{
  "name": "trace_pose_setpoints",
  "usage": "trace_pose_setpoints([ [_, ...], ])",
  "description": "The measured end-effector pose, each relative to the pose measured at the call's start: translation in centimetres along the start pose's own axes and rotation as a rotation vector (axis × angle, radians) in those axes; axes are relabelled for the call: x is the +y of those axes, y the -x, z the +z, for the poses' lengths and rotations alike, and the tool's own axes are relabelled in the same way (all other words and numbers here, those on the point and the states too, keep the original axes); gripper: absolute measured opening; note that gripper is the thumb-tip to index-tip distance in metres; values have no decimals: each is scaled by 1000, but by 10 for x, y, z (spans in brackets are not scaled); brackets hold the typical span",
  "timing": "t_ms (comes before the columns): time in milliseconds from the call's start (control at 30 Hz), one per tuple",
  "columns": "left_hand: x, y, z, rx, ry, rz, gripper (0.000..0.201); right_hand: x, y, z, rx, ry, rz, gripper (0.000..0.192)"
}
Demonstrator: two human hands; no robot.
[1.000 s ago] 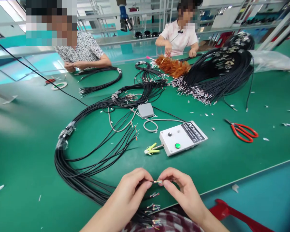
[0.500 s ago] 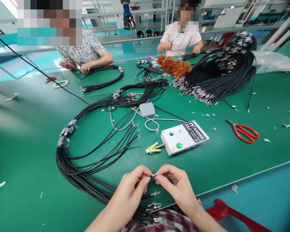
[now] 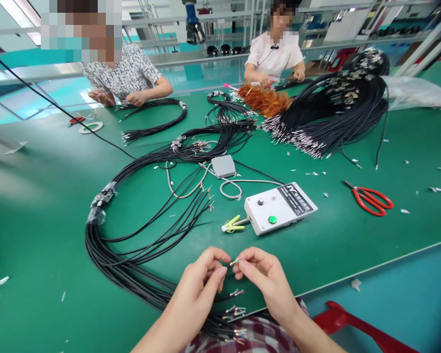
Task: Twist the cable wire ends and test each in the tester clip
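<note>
Left hand (image 3: pixel 202 282) and right hand (image 3: pixel 259 279) raised close together over near edge of bench (image 3: pixel 40 220), fingers curled inward. Stripped wire end (image 3: pixel 235 261) pinched between both grips, thumb and forefinger clamped on it from each side. Black cable bundle (image 3: pixel 132 274) lying on bench at near left. Compared with half second ago: hands shifted slightly toward far side, wire end tilted upward.

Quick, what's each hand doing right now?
Left hand: closed, pinching a black cable near its stripped end.
Right hand: closed, pinching the bare wire tips of that cable.
</note>
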State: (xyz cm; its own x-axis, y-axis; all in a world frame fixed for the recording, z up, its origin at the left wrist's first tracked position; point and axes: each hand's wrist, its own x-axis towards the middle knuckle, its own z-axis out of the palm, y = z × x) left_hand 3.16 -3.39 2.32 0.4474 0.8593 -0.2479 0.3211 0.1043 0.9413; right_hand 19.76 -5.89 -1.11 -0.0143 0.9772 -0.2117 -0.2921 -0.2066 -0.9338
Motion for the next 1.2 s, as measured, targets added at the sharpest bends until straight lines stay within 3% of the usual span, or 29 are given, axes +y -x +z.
trace_pose_setpoints([
  [533, 2, 0, 0, 13, 105, -25, 29, 4, -4, 3, -25, -83, 37, 26],
  [700, 5, -2, -5, -69, 256, -99, 39, 2, -6, 8, -40, -2, 40, 32],
  [900, 0, -4, -9, -162, 510, -188, 28, 2, -6, 10, -77, 124, 27, 25],
  [1100, -6, -8, 5, 141, 418, -198, 31, -4, -4, 11, -71, 447, -99, 15],
  [1200, -13, -7, 12, 264, 227, -97, 25, -10, -3, 6, -98, 578, -166, 13],
])
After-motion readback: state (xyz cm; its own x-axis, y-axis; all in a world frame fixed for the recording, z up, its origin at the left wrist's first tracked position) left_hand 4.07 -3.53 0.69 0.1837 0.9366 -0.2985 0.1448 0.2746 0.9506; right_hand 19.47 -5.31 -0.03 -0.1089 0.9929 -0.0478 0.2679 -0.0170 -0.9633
